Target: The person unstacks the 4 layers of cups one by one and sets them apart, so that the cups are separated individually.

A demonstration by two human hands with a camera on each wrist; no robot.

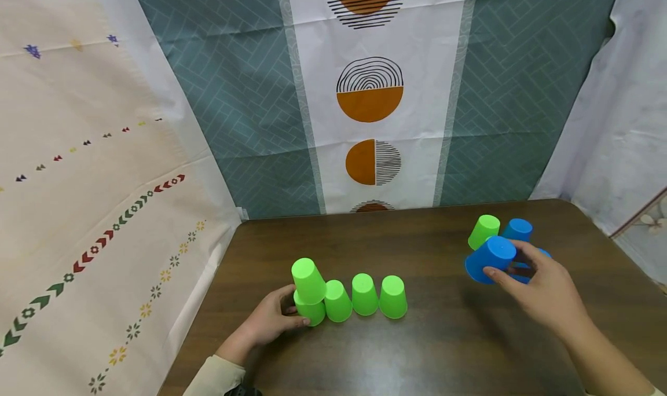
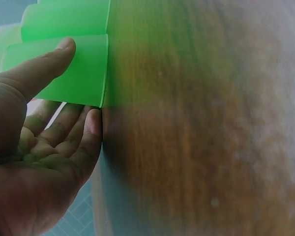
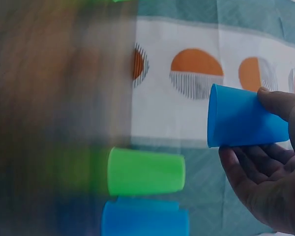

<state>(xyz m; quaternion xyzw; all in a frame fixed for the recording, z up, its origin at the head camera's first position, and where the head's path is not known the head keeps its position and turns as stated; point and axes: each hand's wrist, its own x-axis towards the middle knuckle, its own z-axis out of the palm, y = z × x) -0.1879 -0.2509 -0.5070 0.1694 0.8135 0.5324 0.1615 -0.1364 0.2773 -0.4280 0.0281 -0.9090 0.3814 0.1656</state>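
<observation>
Nearest us, our left hand bends thumb and fingers partway around the lower green cup; the upper green cup sits base-up on it, three more green cups alongside. Our right hand, fingers part-curled, grips a blue cup above the table. Beyond stand a far green cup and a far blue cup, then the patterned cloth.
</observation>
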